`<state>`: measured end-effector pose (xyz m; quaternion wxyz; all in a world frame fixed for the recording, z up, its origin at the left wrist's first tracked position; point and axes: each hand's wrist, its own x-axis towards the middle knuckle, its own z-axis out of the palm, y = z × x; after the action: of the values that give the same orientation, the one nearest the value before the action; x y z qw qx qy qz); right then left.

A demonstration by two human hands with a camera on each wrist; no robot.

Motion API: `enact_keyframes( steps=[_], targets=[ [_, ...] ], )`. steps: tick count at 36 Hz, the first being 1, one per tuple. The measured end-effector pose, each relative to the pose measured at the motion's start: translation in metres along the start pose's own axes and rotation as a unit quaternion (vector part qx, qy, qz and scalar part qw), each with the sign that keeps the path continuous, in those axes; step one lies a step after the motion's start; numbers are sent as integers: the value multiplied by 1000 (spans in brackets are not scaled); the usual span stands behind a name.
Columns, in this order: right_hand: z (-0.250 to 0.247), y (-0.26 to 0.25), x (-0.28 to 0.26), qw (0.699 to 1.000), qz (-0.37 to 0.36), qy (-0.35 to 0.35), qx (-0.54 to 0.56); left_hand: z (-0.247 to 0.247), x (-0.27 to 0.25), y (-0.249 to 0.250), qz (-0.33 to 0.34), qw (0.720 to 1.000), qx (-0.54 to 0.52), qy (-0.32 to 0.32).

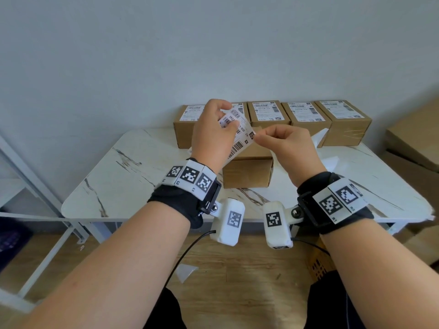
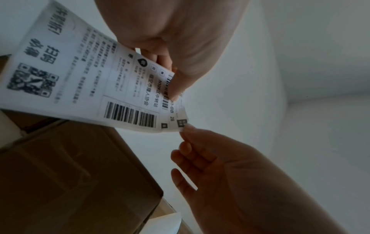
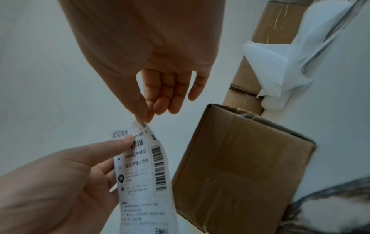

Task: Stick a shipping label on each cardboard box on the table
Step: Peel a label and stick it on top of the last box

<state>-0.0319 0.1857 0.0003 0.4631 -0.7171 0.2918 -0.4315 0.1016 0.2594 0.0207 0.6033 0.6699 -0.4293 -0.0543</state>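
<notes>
A white shipping label (image 1: 238,136) with barcodes is held up above the table. My left hand (image 1: 213,129) grips its upper part between thumb and fingers (image 2: 176,85). My right hand (image 1: 282,143) pinches the label's corner (image 2: 183,126) with thumb and forefinger (image 3: 143,117). Below the label sits a plain cardboard box (image 1: 247,169) with no label on the part of its top that shows; it also appears as the box (image 3: 240,166) in the right wrist view. Several labelled boxes (image 1: 268,115) line the back of the table.
The white marble-pattern table (image 1: 142,176) stands against a grey wall. Crumpled white backing paper (image 1: 330,160) lies right of the plain box. Larger cardboard cartons (image 1: 413,143) stand at the far right. A metal rack (image 1: 35,176) is on the left.
</notes>
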Motion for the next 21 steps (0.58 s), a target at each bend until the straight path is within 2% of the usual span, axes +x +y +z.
enact_keyframes(
  steps=[21],
  targets=[
    [5,0,-2,998,16,26,48,-5,0,1,-5,999,-41,-4]
  ],
)
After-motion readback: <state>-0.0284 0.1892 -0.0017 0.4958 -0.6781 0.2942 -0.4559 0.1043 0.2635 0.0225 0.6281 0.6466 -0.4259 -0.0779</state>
